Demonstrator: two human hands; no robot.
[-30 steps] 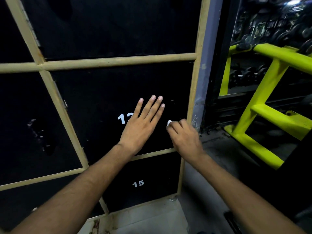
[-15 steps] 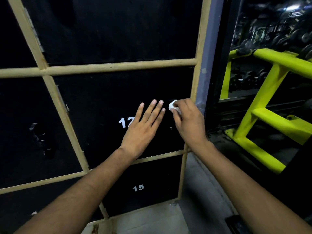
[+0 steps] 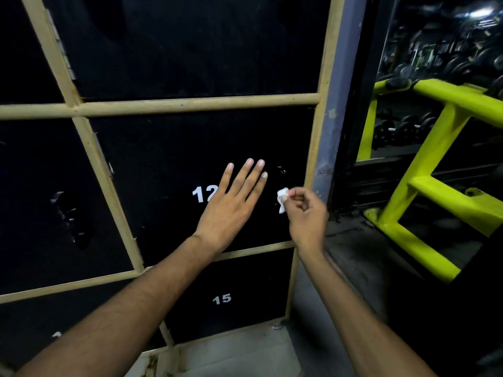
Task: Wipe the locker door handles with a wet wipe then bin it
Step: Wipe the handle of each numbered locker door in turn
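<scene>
Pinching the crumpled wet wipe [image 3: 282,200] near centre frame, the right hand [image 3: 307,216] works at the right edge of door 12 [image 3: 163,172]. The left hand [image 3: 231,210] lies flat on the door, fingers straight. The handle itself is too dark to make out. Short, firm rubs against that brace would probably clean best.

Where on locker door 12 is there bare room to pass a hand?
Free: the upper band of door 12, between the top rail and the left hand; also its left part, from the number to the left post. Crowded: the right edge, where the right hand pinches the wipe between the left hand's fingers and the right post.
</scene>
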